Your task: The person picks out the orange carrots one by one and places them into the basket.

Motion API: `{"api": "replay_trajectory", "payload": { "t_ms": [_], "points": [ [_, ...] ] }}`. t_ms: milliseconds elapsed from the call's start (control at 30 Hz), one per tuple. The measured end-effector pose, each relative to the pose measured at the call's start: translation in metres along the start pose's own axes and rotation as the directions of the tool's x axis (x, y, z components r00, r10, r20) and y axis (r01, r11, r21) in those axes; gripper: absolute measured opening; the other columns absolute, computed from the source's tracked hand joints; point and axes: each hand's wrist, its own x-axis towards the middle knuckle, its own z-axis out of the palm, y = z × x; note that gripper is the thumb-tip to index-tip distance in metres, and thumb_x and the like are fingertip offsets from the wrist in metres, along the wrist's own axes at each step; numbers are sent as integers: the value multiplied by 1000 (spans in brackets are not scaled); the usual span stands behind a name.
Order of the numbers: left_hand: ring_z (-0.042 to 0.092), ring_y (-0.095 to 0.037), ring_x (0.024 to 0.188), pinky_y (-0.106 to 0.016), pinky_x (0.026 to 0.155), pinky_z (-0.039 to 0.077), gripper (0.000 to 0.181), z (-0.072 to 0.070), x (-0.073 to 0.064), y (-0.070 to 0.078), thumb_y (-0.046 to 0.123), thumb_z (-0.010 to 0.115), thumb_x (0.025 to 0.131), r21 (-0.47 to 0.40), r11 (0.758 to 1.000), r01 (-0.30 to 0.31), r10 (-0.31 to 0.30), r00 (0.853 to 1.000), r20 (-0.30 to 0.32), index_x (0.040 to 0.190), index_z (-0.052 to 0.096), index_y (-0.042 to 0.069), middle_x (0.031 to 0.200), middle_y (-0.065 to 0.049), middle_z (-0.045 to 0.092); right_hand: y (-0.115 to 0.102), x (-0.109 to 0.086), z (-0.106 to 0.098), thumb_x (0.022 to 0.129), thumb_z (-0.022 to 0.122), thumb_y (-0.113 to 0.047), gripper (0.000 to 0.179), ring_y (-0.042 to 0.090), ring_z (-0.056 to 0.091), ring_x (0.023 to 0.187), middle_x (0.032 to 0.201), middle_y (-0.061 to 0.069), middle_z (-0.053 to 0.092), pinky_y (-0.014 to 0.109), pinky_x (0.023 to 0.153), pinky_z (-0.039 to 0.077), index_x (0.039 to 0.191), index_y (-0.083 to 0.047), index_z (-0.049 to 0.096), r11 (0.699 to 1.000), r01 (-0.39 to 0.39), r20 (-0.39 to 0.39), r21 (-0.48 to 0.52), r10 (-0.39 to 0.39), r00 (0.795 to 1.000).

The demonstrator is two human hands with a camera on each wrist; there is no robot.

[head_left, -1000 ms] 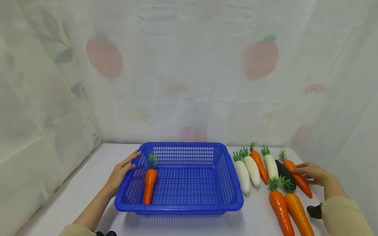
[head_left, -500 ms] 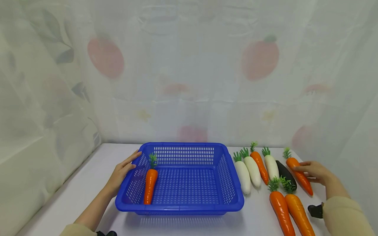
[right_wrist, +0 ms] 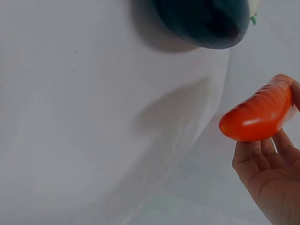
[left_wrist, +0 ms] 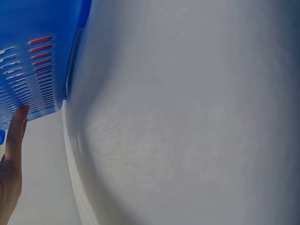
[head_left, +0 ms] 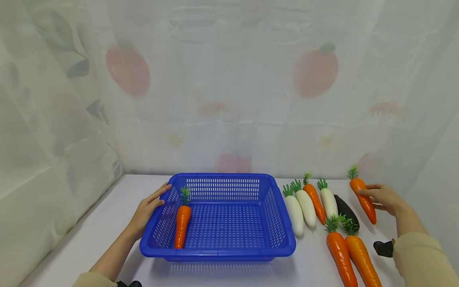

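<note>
With the fingers and thumb of my right hand I grip an orange carrot with a green leafy top. It is held above the table, its shadow falling below it in the right wrist view, where its tip points left. My left hand rests against the left side of a blue plastic basket, fingers fairly straight at the rim. One finger touches the slotted outer wall in the left wrist view. Inside the basket, along its left side, lies another carrot.
Right of the basket lie white radishes, a carrot among them, and a dark eggplant. Two larger carrots lie nearer the front. A patterned curtain hangs behind the white table.
My right hand has lifted the carrot off the table, up and away from beside the eggplant. The left hand and basket have stayed in place.
</note>
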Motion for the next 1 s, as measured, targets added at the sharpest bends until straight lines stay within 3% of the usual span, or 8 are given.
{"api": "replay_trajectory", "payload": {
  "t_ms": [133, 333, 500, 667, 867, 1000],
  "points": [
    [10, -41, 154, 2, 96, 25, 50, 0, 0, -1, 17, 41, 102, 3, 1000, 5, -5, 1000, -1, 151, 40, 10, 168, -9, 16, -9, -1, 0, 99, 50, -46, 87, 51, 51, 119, 133, 42, 43, 41, 89, 58, 144, 21, 19, 1000, 7, -31, 15, -7, 999],
    [10, -42, 154, 3, 95, 26, 49, -1, 1, 0, 17, 41, 102, 1, 1000, -3, 3, 1000, -3, 151, 41, 9, 167, -12, 16, -26, 2, 1, 98, 51, -49, 88, 34, 59, 112, 129, 32, 53, 38, 88, 58, 145, 19, 20, 998, 56, -51, 32, -54, 997],
    [10, -42, 154, 3, 95, 26, 49, 0, 1, 1, 17, 40, 102, 4, 1000, 0, 0, 1000, -1, 151, 40, 8, 167, -13, 16, -41, 6, 5, 99, 49, -49, 89, 33, 59, 113, 137, 36, 44, 39, 90, 58, 148, 18, 15, 994, 98, -53, 52, -95, 994],
    [10, -42, 154, 2, 95, 27, 49, 0, 0, 1, 16, 40, 102, -1, 1000, -1, 1, 1000, -1, 150, 40, 7, 167, -12, 16, -60, 9, 10, 99, 49, -48, 90, 20, 61, 104, 141, 38, 39, 37, 88, 58, 149, 17, 12, 988, 134, -62, 76, -129, 990],
    [10, -41, 154, 3, 95, 27, 50, 0, 1, 2, 15, 41, 101, -4, 1000, -2, 2, 1000, -1, 150, 40, 7, 167, -11, 16, -79, 9, 17, 100, 50, -47, 90, 28, 59, 112, 146, 37, 35, 38, 91, 57, 152, 14, 7, 978, 177, -40, 105, -174, 984],
    [9, -40, 155, 3, 96, 27, 50, 0, 1, 3, 15, 41, 101, -9, 1000, 2, -2, 1000, 3, 151, 39, 7, 167, -12, 15, -91, 9, 19, 100, 51, -46, 91, 9, 60, 100, 150, 37, 30, 34, 90, 57, 154, 11, 4, 970, 201, -17, 134, -200, 980]
  ]
}}
